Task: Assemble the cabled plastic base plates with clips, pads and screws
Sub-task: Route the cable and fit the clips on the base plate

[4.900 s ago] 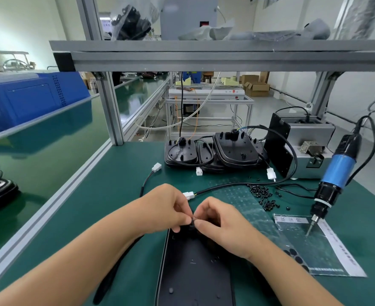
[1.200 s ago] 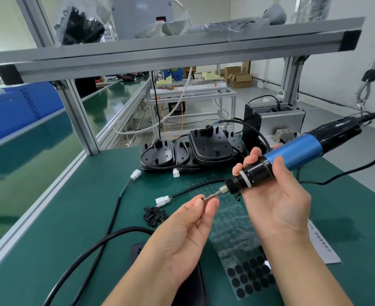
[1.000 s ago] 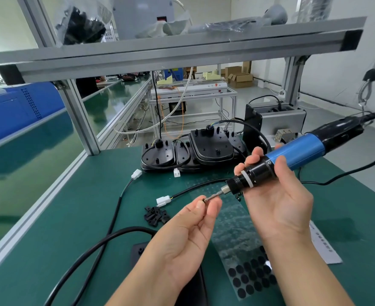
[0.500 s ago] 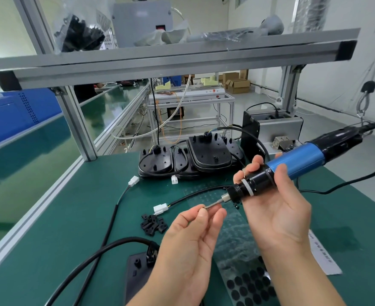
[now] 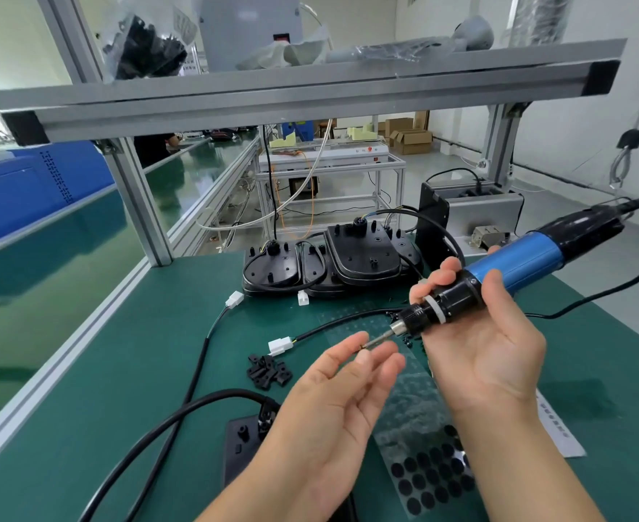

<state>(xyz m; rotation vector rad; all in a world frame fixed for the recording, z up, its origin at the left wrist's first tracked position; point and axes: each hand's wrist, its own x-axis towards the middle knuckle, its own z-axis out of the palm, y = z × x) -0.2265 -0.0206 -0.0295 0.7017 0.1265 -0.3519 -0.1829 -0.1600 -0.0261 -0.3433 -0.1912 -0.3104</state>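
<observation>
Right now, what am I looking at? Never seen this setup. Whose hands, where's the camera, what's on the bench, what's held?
No robot here: a person works with bare hands, filmed by a single wide-angle camera on their head, looking forward and down at a green bench.

The right hand grips a blue electric screwdriver, tilted so its bit points left. The left hand is palm up, fingers relaxed, fingertips at the bit tip; whether a screw sits there is too small to tell.

On the bench: a black base plate with a thick cable near the person, partly hidden by the left arm; a small pile of black clips; a clear sheet of round black pads; white connectors on thin leads; more cabled plates stacked at the back.
</observation>
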